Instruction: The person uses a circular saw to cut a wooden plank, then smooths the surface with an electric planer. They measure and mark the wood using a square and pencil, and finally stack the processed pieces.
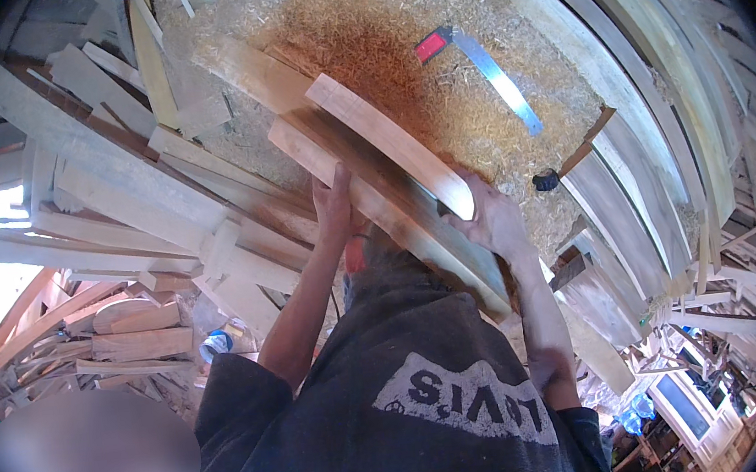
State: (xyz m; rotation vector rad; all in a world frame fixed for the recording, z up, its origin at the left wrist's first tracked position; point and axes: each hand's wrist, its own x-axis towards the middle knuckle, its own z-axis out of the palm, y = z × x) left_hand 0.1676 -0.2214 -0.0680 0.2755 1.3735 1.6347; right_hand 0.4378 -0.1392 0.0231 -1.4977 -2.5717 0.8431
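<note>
My left hand (332, 206) is closed on a long, pale wooden plank (387, 215), its thumb resting on the top edge. The plank slants from upper left down toward my body. Beside it on the right lies a shorter wooden bar (391, 141), roughly parallel, with a darker brown gap or face between the two. My right hand (489, 217) wraps round the near end of that bar; some of its fingers are hidden under the wood. Further right, a try square (492, 76) with a red handle and metal blade lies on the sawdust.
Another board (258, 75) extends beyond the plank's far end. Sawdust (356, 26) covers the ground ahead. Long boards (107, 195) are piled at left, and stacked timber (621, 183) lines the right. A small black object (546, 181) sits near my right hand. A can (215, 345) stands lower left.
</note>
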